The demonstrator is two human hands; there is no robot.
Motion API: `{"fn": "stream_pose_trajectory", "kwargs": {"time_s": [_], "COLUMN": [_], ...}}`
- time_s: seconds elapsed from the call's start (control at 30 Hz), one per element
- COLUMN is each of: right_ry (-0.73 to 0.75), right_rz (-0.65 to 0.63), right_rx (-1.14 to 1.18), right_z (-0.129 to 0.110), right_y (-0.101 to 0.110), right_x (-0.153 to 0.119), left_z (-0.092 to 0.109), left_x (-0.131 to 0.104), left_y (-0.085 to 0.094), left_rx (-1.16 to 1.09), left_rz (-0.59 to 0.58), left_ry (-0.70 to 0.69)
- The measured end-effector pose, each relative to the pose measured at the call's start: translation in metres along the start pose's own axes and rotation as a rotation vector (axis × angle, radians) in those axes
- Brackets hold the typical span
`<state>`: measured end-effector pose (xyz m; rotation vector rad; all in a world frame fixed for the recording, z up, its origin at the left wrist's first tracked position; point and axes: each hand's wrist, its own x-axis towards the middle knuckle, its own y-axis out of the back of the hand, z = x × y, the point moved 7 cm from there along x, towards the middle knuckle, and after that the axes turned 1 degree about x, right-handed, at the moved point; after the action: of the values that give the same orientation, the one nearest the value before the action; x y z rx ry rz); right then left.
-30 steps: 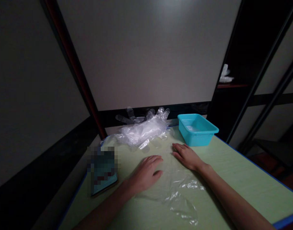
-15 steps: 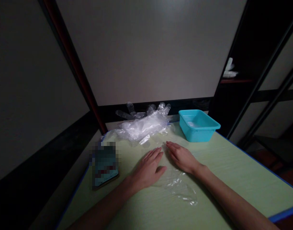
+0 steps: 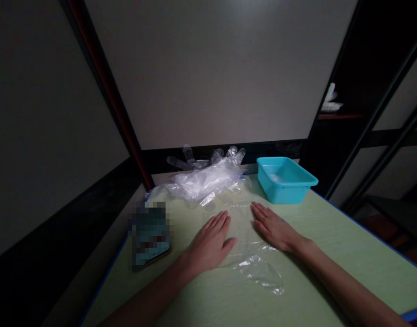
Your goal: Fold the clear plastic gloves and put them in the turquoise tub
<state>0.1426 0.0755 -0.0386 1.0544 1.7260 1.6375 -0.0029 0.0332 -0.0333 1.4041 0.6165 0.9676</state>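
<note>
A clear disposable plastic glove [image 3: 259,270] lies spread on the pale green table, its thin film hard to trace between my hands. My left hand [image 3: 210,243] rests flat on its left part, fingers stretched forward and thumb out to the side. On the right part, my right hand [image 3: 275,227] lies palm down with its fingers extended. Neither hand grips anything. Just beyond my fingertips is a crumpled heap of clear plastic gloves [image 3: 208,179], some of its fingers sticking up at the back.
A turquoise plastic basin [image 3: 286,186] stands at the table's back right. To the left lies a blurred-out flat object [image 3: 150,236], probably a phone. The table [image 3: 358,254] has a blue edge and meets a pale panel [image 3: 222,77] behind.
My right hand has slid to the right over the plastic, widening the gap between my hands. My left hand has stayed nearly in place. The view has shifted slightly.
</note>
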Motion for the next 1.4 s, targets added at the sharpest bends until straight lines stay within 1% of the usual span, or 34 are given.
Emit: {"fn": "stream_pose_trajectory", "kwargs": {"time_s": [0.13, 0.3, 0.4, 0.57, 0.67, 0.8, 0.97, 1.03, 1.1, 1.17, 1.23, 1.3, 1.4], "right_ry": [0.014, 0.022, 0.022, 0.023, 0.029, 0.033, 0.039, 0.051, 0.082, 0.141, 0.227, 0.317, 0.407], "right_rz": [0.045, 0.098, 0.088, 0.03, 0.035, 0.071, 0.037, 0.05, 0.099, 0.162, 0.205, 0.159, 0.013], "right_rx": [-0.019, -0.014, -0.035, -0.07, -0.054, -0.001, 0.013, 0.027, 0.041, 0.053, 0.075, 0.11, 0.134], "right_z": [0.004, 0.007, 0.007, 0.007, 0.008, 0.013, 0.022, 0.023, 0.02, 0.01, -0.005, -0.022, -0.044], "right_y": [-0.004, -0.007, -0.008, -0.01, -0.009, -0.008, -0.01, -0.005, 0.006, 0.022, 0.039, 0.05, 0.059], "right_x": [-0.006, -0.006, -0.005, -0.004, -0.004, -0.004, -0.003, -0.004, -0.005, -0.01, -0.019, -0.031, -0.055], "left_z": [0.002, 0.0, -0.004, -0.011, -0.014, -0.018, -0.023, -0.022, -0.019, -0.017, -0.015, -0.016, -0.026], "left_x": [-0.001, -0.002, -0.004, -0.009, -0.011, -0.012, -0.01, -0.01, -0.01, -0.01, -0.009, -0.007, -0.002], "left_y": [0.001, 0.0, -0.001, 0.001, 0.001, 0.003, 0.007, 0.009, 0.012, 0.016, 0.019, 0.022, 0.019], "left_rx": [-0.016, -0.001, 0.026, 0.04, 0.027, -0.043, -0.173, -0.221, -0.268, -0.316, -0.386, -0.527, -0.93], "left_rz": [0.002, -0.018, -0.033, -0.045, -0.041, 0.009, 0.094, 0.129, 0.156, 0.174, 0.199, 0.229, 0.22], "left_ry": [-0.004, 0.014, 0.023, 0.005, 0.01, 0.047, 0.061, 0.039, 0.006, -0.018, -0.032, -0.022, 0.073]}}
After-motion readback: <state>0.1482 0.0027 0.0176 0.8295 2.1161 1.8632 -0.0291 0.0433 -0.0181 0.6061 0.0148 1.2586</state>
